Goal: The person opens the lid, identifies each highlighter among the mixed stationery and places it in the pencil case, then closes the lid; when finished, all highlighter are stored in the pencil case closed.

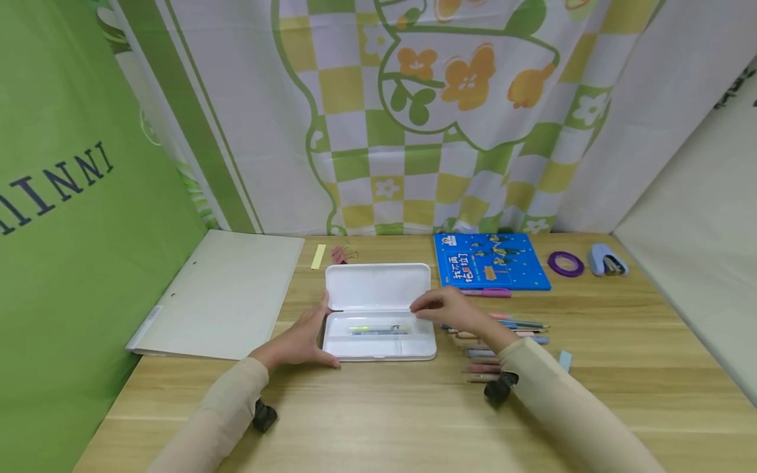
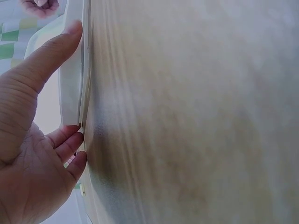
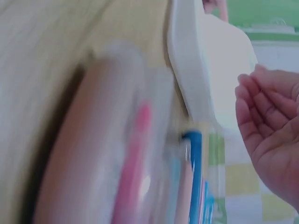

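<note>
A white pencil case [image 1: 418, 347] lies on the table with its lid [image 1: 378, 287] folded back. Inside, in the long rear compartment, is a slim pen [image 1: 378, 330] with a yellow end. My left hand [image 1: 301, 338] grips the case's left end, the thumb along the front wall and the fingers round the side, as the left wrist view also shows. Over the rear right corner, by the hinge, hovers my right hand [image 1: 449, 309]. Its fingers are loosely bent, the tips close to the thumb [image 3: 275, 79], and nothing shows between them.
Several pens and pencils [image 1: 481, 369] lie right of the case, under the right forearm. Behind them are a purple pen [image 1: 487, 293], a blue book [image 1: 493, 263], a purple tape roll [image 1: 566, 263] and a stapler [image 1: 607, 260]. A white folder [image 1: 227, 295] lies left; pink clips [image 1: 340, 255] sit behind.
</note>
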{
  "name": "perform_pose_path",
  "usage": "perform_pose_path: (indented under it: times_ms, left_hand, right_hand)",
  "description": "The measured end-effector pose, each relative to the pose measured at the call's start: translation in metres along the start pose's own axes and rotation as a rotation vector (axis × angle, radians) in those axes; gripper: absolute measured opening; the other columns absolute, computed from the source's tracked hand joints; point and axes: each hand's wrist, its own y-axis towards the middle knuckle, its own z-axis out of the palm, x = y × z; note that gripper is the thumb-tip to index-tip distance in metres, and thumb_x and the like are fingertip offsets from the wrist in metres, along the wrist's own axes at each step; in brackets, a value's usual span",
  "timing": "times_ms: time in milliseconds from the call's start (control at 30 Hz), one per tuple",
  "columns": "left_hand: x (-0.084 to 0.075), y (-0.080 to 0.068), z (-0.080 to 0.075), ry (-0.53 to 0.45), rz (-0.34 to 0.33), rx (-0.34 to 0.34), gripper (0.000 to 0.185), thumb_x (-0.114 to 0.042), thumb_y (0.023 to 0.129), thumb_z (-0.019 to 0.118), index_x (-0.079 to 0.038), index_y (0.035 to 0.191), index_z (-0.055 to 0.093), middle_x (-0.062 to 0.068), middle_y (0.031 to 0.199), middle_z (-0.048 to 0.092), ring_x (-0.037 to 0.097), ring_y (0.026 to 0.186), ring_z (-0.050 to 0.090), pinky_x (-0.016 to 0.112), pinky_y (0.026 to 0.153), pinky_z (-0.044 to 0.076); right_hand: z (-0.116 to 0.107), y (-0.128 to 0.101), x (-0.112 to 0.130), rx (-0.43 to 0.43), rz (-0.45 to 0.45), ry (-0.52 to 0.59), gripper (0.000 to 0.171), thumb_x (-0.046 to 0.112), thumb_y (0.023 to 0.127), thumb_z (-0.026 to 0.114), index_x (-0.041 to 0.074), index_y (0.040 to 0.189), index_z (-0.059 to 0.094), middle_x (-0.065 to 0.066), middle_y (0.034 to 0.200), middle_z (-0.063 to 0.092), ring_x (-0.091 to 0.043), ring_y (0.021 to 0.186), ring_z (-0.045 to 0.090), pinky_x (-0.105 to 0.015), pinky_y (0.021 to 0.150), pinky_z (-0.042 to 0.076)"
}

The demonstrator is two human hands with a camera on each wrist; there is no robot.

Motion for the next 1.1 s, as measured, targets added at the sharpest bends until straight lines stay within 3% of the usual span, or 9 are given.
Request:
perform_pose_path:
  times_ms: [167,400,633,833,1067,1100]
  left_hand:
    - [0.0,0.001,0.001,0.0,0.001,-0.004,0.141,-0.046,0.06,0.087,0.007,0.146,-0.012,0.021,0.142,0.034,0.034,0.131,0.028,0.05,0.11,0.02]
    - [-0.001,0.001,0.001,-0.007,-0.01,0.001,0.141,-0.045,0.06,0.087,0.006,0.147,-0.012,0.02,0.14,0.036,0.033,0.131,0.028,0.05,0.11,0.02]
    - [0.001,0.001,0.001,0.008,-0.011,0.006,0.14,-0.045,0.061,0.087,0.005,0.146,-0.013,0.024,0.152,0.018,0.036,0.137,0.019,0.05,0.111,0.017]
    - [-0.001,-0.001,-0.001,-0.002,-0.021,0.009,0.139,-0.046,0.062,0.086,0.006,0.147,-0.012,0.024,0.154,0.008,0.038,0.139,0.015,0.051,0.111,0.016]
    - [0.001,0.0,0.0,-0.005,-0.009,0.002,0.14,-0.045,0.061,0.087,0.006,0.146,-0.012,0.024,0.148,0.026,0.036,0.135,0.023,0.05,0.111,0.019]
    - [0.0,0.0,0.0,-0.006,-0.012,0.004,0.14,-0.045,0.061,0.087,0.006,0.147,-0.012,0.024,0.15,0.022,0.036,0.136,0.021,0.05,0.111,0.018]
  right_hand:
    - [-0.018,-0.016,-0.01,-0.016,0.024,0.138,0.021,0.011,0.091,0.063,-0.002,0.106,0.07,-0.014,0.106,0.068,-0.023,0.096,0.063,-0.026,0.078,0.052]
    - [-0.048,-0.044,-0.025,-0.007,0.099,0.253,0.03,0.017,0.091,0.064,-0.002,0.114,0.066,-0.021,0.123,0.06,-0.022,0.105,0.063,-0.027,0.084,0.051]
    - [-0.074,-0.066,-0.05,0.0,0.134,0.166,0.03,0.017,0.092,0.063,-0.002,0.114,0.064,-0.019,0.112,0.065,-0.012,0.098,0.063,-0.024,0.082,0.051]
    - [-0.086,-0.073,-0.068,-0.007,0.193,0.042,0.029,0.016,0.092,0.063,-0.002,0.115,0.064,-0.015,0.109,0.066,-0.023,0.1,0.061,-0.024,0.081,0.05]
    - [-0.087,-0.069,-0.079,-0.03,0.267,-0.025,0.026,0.012,0.091,0.063,-0.002,0.113,0.064,-0.013,0.105,0.067,-0.025,0.098,0.061,-0.035,0.085,0.05]
    - [-0.086,-0.067,-0.08,-0.027,0.277,-0.035,0.026,0.012,0.091,0.063,-0.002,0.113,0.065,-0.012,0.105,0.067,-0.025,0.098,0.061,-0.037,0.085,0.05]
